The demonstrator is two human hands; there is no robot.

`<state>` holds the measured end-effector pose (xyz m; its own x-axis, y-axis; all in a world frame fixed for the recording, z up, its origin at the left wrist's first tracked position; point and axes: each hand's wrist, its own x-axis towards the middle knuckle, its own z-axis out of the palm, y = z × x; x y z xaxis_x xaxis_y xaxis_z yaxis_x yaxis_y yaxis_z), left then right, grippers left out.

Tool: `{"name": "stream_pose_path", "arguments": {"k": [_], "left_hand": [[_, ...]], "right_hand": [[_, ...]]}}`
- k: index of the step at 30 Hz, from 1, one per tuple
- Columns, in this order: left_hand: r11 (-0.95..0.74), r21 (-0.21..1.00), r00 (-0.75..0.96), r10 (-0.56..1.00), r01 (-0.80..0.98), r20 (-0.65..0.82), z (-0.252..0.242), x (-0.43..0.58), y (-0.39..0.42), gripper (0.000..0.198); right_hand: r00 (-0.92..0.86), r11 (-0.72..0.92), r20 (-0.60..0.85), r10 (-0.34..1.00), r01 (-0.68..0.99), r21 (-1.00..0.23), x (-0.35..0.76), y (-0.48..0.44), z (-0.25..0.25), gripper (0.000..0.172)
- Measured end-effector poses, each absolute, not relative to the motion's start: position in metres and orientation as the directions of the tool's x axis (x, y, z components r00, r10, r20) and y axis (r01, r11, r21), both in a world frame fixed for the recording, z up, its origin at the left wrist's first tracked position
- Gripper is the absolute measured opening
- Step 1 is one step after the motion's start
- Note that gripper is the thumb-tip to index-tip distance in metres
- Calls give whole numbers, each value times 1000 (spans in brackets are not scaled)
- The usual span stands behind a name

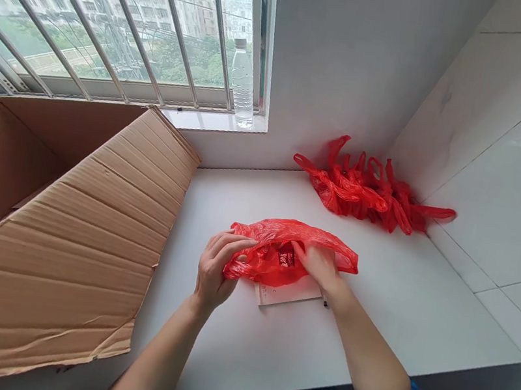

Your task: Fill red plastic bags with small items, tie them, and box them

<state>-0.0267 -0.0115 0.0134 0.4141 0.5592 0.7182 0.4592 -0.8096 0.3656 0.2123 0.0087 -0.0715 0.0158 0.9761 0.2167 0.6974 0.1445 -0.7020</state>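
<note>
A red plastic bag (pixel 284 232) lies on the white table with its mouth toward me. My left hand (pixel 219 267) is closed on the bag's left edge. Reaching into the mouth from the right, my right hand (pixel 321 264) has its fingers mostly hidden by the red film. A dark red packet with pale lettering (pixel 287 256) shows in the opening, close to the right fingertips; whether they grip it I cannot tell. Under the bag, a flat white booklet or box (pixel 291 297) sticks out toward me.
A heap of red plastic bags (pixel 369 192) lies at the back right against the wall. On the left stands a large open cardboard box (pixel 85 240) with something red inside. A clear bottle (pixel 242 87) is on the windowsill. The white table (pixel 224 361) ends near my body.
</note>
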Motion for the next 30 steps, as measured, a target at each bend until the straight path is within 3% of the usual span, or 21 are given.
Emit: {"name": "stream_pose_path", "arguments": {"k": [6,9,13,16,18,20,23,26,28,30], "left_hand": [[-766,444,303,609,466,733,13,-35,-7,27],[-720,492,303,670,490,678,21,-39,-11,31],[-608,586,347,791,536,503,26,-50,-32,58],[-528,621,363,849,579,384,17,-63,-53,75],[-469,611,347,883,638,316,8,-70,-66,84],[-432,587,332,902,685,277,1,-71,-76,91],[-469,541,341,882,698,324,-2,-61,-82,99],[-551,474,357,824,687,441,3,-47,-80,98],[-584,440,356,791,683,498,8,-39,-75,95],[-594,430,360,781,680,510,13,-33,-69,87]], "right_hand": [[58,110,226,972,739,-664,208,-5,-37,44],[-173,235,165,971,575,-783,216,-34,-6,35],[-350,290,146,925,406,-867,250,-83,25,28],[-138,236,192,972,513,-825,279,-106,25,34],[57,165,266,962,655,-737,292,-111,16,35],[130,101,307,943,765,-636,297,-109,7,38],[109,93,331,937,836,-541,290,-104,2,45],[163,131,476,865,840,-526,269,-106,11,39],[137,252,570,810,797,-549,249,-106,18,39],[-56,438,571,819,704,-559,228,-96,19,37]]}}
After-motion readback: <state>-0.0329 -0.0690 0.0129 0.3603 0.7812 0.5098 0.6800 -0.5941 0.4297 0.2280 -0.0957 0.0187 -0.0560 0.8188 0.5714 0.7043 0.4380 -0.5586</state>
